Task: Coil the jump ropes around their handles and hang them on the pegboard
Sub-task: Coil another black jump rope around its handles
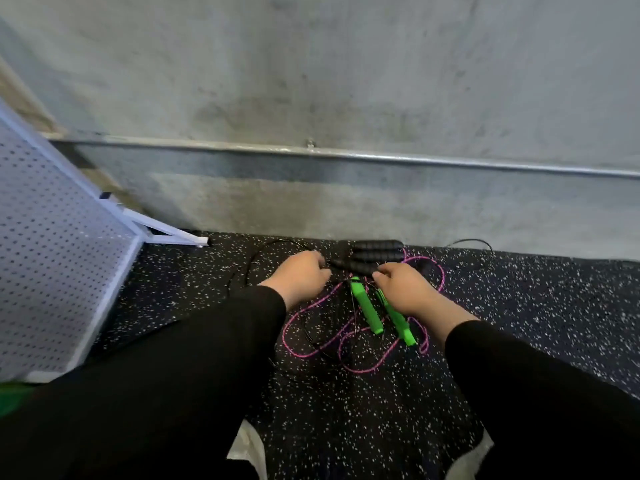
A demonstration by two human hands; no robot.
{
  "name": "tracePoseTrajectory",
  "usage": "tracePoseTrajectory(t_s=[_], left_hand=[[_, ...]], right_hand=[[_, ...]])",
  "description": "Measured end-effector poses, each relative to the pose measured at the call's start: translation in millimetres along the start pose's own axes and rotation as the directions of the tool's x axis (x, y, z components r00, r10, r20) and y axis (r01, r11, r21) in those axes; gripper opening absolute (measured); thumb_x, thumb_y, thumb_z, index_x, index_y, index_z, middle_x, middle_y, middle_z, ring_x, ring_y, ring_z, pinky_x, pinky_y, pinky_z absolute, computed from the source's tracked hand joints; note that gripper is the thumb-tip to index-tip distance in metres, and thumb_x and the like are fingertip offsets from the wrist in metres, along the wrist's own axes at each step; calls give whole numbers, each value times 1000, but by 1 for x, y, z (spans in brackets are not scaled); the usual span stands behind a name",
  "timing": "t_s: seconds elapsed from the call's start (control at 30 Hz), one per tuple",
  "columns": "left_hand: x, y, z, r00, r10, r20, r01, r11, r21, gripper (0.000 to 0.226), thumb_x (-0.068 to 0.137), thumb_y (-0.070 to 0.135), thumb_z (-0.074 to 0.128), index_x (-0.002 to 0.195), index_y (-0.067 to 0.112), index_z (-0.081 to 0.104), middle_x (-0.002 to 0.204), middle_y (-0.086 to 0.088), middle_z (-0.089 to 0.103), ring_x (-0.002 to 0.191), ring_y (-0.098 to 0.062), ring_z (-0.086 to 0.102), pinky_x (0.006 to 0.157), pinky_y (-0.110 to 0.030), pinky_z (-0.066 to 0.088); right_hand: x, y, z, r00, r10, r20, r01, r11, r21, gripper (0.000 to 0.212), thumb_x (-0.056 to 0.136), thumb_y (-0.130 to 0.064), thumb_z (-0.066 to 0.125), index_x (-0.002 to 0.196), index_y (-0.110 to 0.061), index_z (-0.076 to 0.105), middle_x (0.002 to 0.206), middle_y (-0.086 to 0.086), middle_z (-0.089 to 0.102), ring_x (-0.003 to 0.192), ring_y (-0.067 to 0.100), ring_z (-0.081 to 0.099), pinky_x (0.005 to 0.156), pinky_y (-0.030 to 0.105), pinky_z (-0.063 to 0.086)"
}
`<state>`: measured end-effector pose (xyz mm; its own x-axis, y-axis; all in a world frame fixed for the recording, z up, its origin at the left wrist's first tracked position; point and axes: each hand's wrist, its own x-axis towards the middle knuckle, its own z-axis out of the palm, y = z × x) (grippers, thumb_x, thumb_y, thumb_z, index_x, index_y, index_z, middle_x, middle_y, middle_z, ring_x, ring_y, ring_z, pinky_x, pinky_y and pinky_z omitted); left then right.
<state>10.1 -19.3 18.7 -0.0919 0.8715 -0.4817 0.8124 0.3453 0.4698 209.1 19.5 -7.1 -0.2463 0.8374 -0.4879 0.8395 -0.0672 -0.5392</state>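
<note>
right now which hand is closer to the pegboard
Left. The left hand is on the side of the rope pile toward the pegboard, with bare speckled floor between them. The right hand is farther off, over the green handles.

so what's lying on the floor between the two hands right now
In the head view, the end of a black handle spans the gap between the left hand and right hand; just below it sit the green handles and tangled pink rope.
</note>
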Motion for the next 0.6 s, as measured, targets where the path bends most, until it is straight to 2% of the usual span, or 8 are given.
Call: tracePoseTrajectory(t_s=[0.07, 0.17, 0.23, 0.37, 0.47, 0.53, 0.6], left_hand=[[12, -8, 22, 999, -25, 40, 23, 999, 49, 32, 102, 25, 51, 125, 7, 64, 125, -14, 68, 115, -33, 62, 89, -32, 47], [29, -15, 44, 995, -45, 86, 37, 995, 92, 34, 102, 27, 51, 129, 8, 61, 125, -13, 67, 114, -31, 62, 83, -30, 44], [41, -16, 58, 993, -39, 112, 25, 993, 118, 31, 102, 26, 51, 125, 8, 61, 121, -13, 67, 110, -31, 62, 79, -30, 43], [58, -22, 81, 986, -8, 167, -21, 985, 170, 21, 102, 27, 50, 112, 12, 60, 113, -11, 67, 100, -29, 61, 79, -34, 46], [66, -31, 90, 980, -15, 200, -24, 981, 191, 23, 102, 27, 49, 114, 12, 60, 113, -11, 66, 106, -31, 61, 79, -33, 44], [69, -39, 92, 977, -30, 211, -10, 983, 182, 23, 102, 27, 49, 116, 12, 60, 112, -10, 66, 106, -31, 61, 79, -33, 43], [71, -44, 94, 975, -44, 218, 6, 985, 172, 24, 102, 27, 49, 118, 13, 60, 112, -9, 66, 106, -30, 62, 80, -33, 44]], right_hand=[[11, 16, 3, 998, 44, 48, -43, 998, -38, 39, 107, -27, 45, 133, -1, 58, 131, 19, 64, 118, 35, 60, 100, 37, 47], [30, 33, 9, 991, 93, 92, -85, 992, -91, 44, 107, -30, 44, 143, -5, 51, 140, 17, 59, 126, 34, 56, 104, 35, 44], [42, 43, 16, 988, 104, 116, -88, 986, -141, 47, 107, -31, 43, 147, -6, 48, 143, 18, 56, 130, 34, 54, 106, 34, 42], [62, 57, 42, 978, 84, 189, -43, 976, -213, 44, 108, -29, 39, 142, -3, 50, 140, 20, 57, 126, 34, 56, 103, 37, 45], [76, 61, 72, 960, 96, 264, -32, 971, -237, 43, 109, -28, 37, 148, -10, 44, 135, 17, 60, 119, 32, 60, 96, 36, 48], [84, 64, 93, 947, 101, 306, -22, 968, -250, 46, 109, -27, 38, 153, -14, 38, 140, 17, 58, 119, 29, 58, 101, 36, 46], [91, 67, 112, 939, 101, 327, -7, 961, -277, 45, 108, -24, 38, 151, -13, 39, 145, 19, 53, 124, 31, 56, 107, 40, 44]])
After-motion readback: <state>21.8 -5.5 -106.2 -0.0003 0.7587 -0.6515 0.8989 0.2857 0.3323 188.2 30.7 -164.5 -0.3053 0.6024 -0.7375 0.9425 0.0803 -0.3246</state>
